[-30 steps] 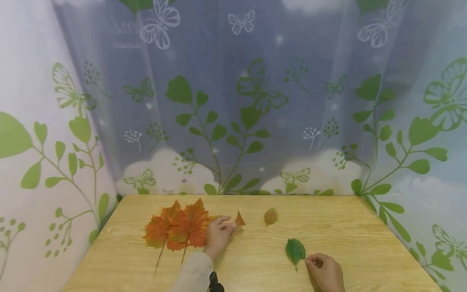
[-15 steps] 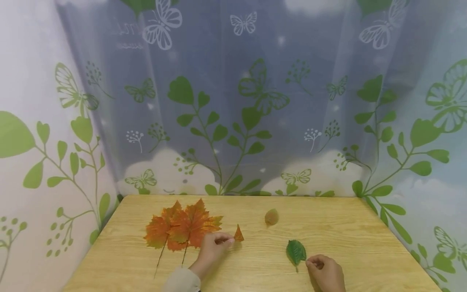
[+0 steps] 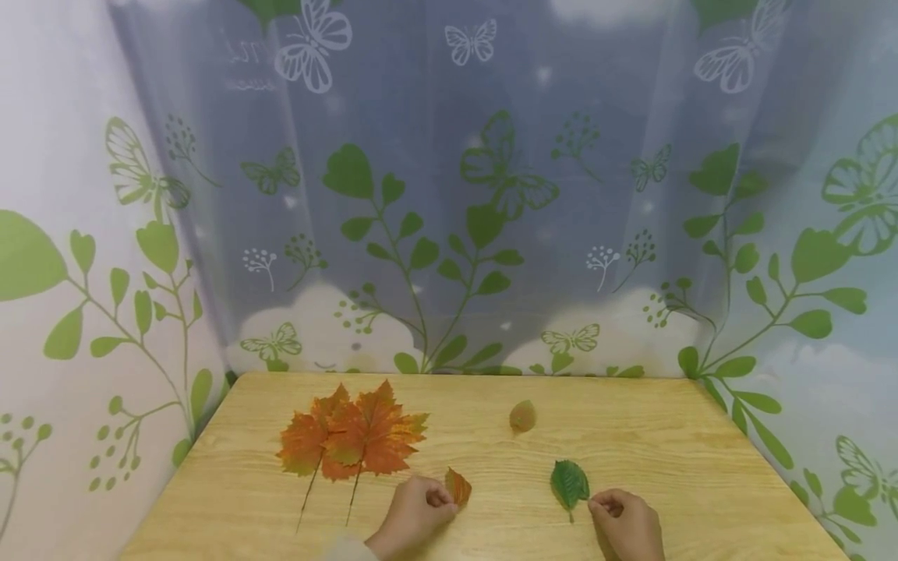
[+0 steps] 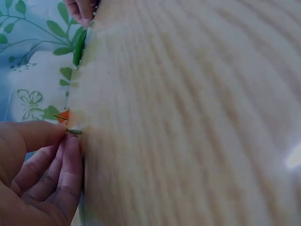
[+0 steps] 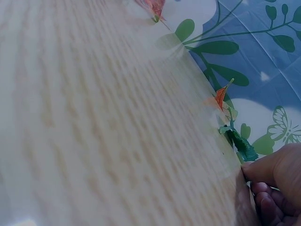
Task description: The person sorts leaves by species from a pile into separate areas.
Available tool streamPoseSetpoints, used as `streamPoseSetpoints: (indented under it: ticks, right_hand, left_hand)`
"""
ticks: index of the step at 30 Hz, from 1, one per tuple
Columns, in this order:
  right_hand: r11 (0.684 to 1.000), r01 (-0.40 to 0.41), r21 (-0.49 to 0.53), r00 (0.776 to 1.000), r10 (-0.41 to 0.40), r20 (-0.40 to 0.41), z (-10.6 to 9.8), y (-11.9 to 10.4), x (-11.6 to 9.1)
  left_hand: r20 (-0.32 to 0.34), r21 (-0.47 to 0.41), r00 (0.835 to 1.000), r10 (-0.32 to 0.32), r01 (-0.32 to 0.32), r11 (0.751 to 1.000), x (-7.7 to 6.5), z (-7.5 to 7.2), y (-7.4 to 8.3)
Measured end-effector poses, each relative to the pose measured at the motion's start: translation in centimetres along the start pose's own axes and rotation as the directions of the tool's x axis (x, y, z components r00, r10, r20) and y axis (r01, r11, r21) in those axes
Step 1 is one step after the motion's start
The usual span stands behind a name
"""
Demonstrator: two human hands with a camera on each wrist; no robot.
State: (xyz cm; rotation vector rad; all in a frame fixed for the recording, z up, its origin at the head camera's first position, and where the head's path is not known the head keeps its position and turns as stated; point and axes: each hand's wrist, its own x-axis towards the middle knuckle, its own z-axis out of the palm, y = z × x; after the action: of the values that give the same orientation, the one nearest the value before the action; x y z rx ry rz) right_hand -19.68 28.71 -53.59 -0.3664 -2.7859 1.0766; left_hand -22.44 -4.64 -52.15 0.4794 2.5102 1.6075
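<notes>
My left hand pinches a small orange-brown leaf between thumb and fingertips, low over the table in the middle. In the left wrist view a short green stem pokes out from the pinch of the left hand. To the right, my right hand has thumb and finger together at the right edge of a green leaf with a toothed rim. The right wrist view shows the fingertips of that right hand at the end of the green leaf, close to the tabletop.
Large orange maple-like leaves with thin dark stems overlap at the table's left. A small brownish-green leaf lies near the back. The wood-grain table meets a printed curtain behind and at both sides.
My left hand has come back toward the near edge with the small orange-brown leaf, away from the large orange leaves. The right hand and green leaf have stayed put.
</notes>
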Motion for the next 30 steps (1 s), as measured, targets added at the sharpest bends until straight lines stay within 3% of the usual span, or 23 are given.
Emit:
streamPoseSetpoints:
  ticks: [5,10,23,30]
  right_hand:
    - [1.000,-0.007,0.003,1.000,0.007,0.004,0.08,0.04,-0.03]
    - [1.000,-0.001,0.003,1.000,0.001,-0.006,0.06,0.02,-0.02]
    - [1.000,0.009,-0.007,1.000,-0.009,-0.015,-0.03,0.04,0.07]
    - [1.000,0.018,-0.001,0.999,-0.018,-0.026,0.12,0.12,-0.05]
  left_hand:
    - [-0.018,0.047,0.999,-0.028,0.029,0.998,-0.28,0.31,-0.08]
    - [-0.033,0.080,0.999,-0.005,0.007,0.997,-0.32,0.32,0.12]
    - [-0.054,0.001,0.998,-0.045,0.045,0.999,-0.47,0.21,-0.42]
    - [-0.049,0.002,0.998,-0.041,0.041,0.999,-0.60,0.10,-0.44]
